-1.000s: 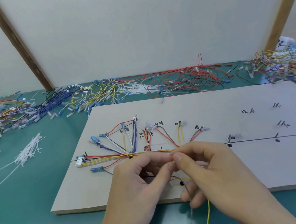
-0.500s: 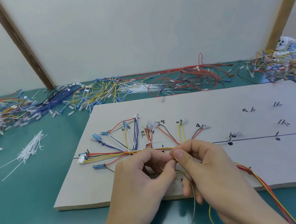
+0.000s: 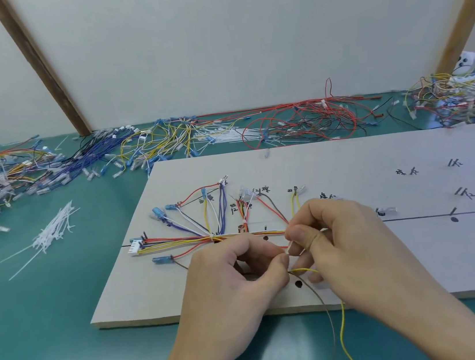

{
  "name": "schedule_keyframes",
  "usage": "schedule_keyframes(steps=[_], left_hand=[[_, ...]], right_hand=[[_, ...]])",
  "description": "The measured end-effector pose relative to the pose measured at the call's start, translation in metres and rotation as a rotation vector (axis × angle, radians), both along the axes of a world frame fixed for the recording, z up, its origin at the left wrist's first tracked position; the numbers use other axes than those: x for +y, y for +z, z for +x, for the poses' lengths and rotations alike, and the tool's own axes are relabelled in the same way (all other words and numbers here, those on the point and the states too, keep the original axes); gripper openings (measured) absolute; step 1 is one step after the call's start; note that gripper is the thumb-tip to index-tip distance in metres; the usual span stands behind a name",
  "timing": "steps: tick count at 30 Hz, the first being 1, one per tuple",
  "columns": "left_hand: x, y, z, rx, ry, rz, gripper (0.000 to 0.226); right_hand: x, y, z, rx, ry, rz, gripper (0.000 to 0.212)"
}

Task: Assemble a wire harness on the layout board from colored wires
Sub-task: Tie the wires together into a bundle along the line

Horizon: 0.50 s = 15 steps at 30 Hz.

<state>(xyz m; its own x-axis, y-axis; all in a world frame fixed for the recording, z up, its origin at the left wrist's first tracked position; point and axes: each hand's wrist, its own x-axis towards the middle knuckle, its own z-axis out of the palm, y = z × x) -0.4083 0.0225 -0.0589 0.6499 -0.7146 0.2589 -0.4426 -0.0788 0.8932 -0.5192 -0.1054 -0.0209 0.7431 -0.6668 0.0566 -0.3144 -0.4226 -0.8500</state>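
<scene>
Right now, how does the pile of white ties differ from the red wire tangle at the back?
The white ties are short, straight and pale, lying left of the board. The red wires are long, looped and bright, lying behind the board. Both rest loose on the green mat, untouched by either hand.

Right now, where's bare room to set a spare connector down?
Bare: the mat left of the board, below the ties, and the board's near right corner. Crowded: the wire piles behind and the harness.
</scene>
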Motion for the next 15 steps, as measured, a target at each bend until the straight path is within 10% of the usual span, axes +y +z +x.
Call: schedule_keyframes(steps=[15], left_hand=[[0.000, 0.002, 0.000, 0.015, -0.012, 0.023, 0.002]], right_hand=[[-0.020, 0.003, 0.012, -0.113, -0.012, 0.087, 0.029]])
